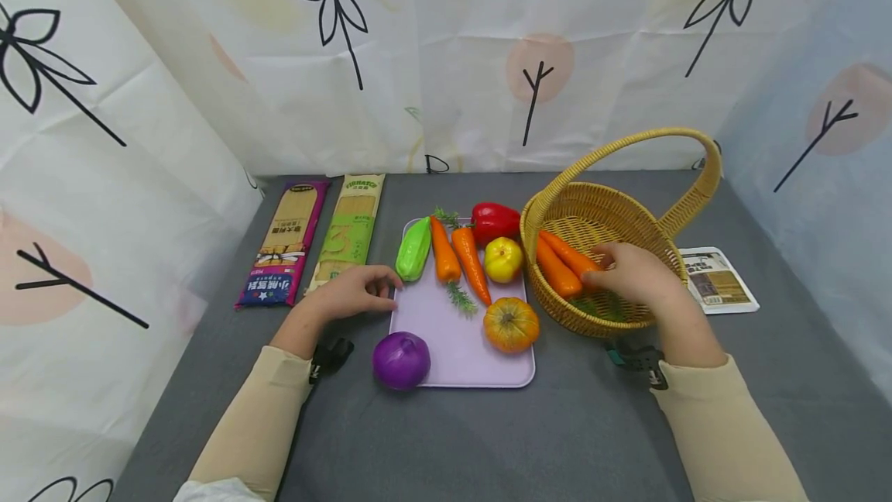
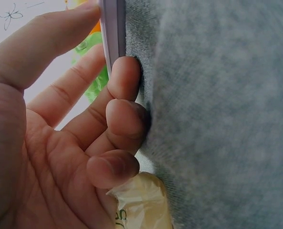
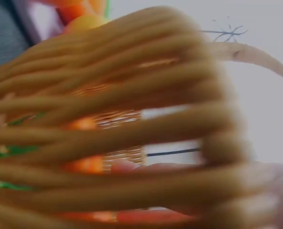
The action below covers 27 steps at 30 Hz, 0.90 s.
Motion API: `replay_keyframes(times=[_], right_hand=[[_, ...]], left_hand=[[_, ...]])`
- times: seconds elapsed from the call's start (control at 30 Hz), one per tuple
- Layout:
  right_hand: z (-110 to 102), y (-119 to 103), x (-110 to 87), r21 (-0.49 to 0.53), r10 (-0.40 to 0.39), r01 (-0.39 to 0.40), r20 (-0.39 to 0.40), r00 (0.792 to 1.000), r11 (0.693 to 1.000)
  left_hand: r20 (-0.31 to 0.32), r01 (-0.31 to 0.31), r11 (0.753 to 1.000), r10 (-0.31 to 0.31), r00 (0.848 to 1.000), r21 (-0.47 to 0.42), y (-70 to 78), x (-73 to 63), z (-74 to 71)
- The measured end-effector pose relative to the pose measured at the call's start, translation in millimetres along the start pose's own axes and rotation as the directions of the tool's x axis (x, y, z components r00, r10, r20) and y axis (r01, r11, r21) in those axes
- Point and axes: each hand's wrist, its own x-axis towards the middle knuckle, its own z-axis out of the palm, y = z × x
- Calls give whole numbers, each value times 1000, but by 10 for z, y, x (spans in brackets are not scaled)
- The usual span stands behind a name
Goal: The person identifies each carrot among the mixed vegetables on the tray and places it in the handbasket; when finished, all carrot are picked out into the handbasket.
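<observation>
The right hand (image 1: pixel 637 273) reaches into a yellow woven basket (image 1: pixel 669 254), thumb and fingers pinching one end of an orange carrot (image 1: pixel 566 251). Beside it in the basket lies a second carrot (image 1: pixel 555 273), with green leaves below. In the right wrist view the basket's weave (image 3: pixel 132 90) covers most of that hand. At the left edge of a lilac tray (image 1: pixel 446 362), the left hand (image 1: pixel 351 290) rests with thumb and index fingertip touching the rim (image 2: pixel 114 33). Its other fingers are loosely curled near the grey cloth and hold nothing.
On the tray are a green vegetable (image 1: pixel 414 249), two carrots (image 1: pixel 471 266), a red pepper (image 1: pixel 495 223), a yellow one (image 1: pixel 503 260) and a small pumpkin (image 1: pixel 512 325). A purple vegetable (image 1: pixel 401 361) overlaps its corner. Noodle packs (image 1: pixel 286 242) lie left; a white-edged pack (image 1: pixel 718 279) sits right.
</observation>
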Motion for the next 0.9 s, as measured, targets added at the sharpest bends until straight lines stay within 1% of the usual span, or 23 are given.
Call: replay_keyframes(times=[0.27,0.4,0.5,0.63,0.7,0.77,0.83,0.9], right_hand=[[-201,-125,-256,8,-3,4,-112,994,1000],[-273,-224,-432,21,1,4,-196,981,1000],[-295,-307,-555,40,-6,18,-273,962,999],[-304,-418,-682,63,-32,59,-369,929,996],[-298,-473,-743,76,-46,84,-412,910,994],[-285,-530,-803,91,-59,113,-458,887,989],[-263,-596,-863,106,-74,148,-510,857,983],[-235,-667,-907,118,-104,208,-575,812,971]], left_hand=[[-2,-6,1000,6,1000,-4,18,1,-1],[-2,3,1000,-3,1000,-5,20,4,3],[-1,7,1000,-7,1000,-5,17,5,5],[1,-7,1000,7,1000,-10,17,0,8],[1,-11,1000,11,1000,-12,17,0,8],[3,-12,1000,12,1000,-12,19,0,6],[4,-9,1000,9,1000,-11,21,0,2],[5,-6,1000,6,1000,-9,22,-1,-2]])
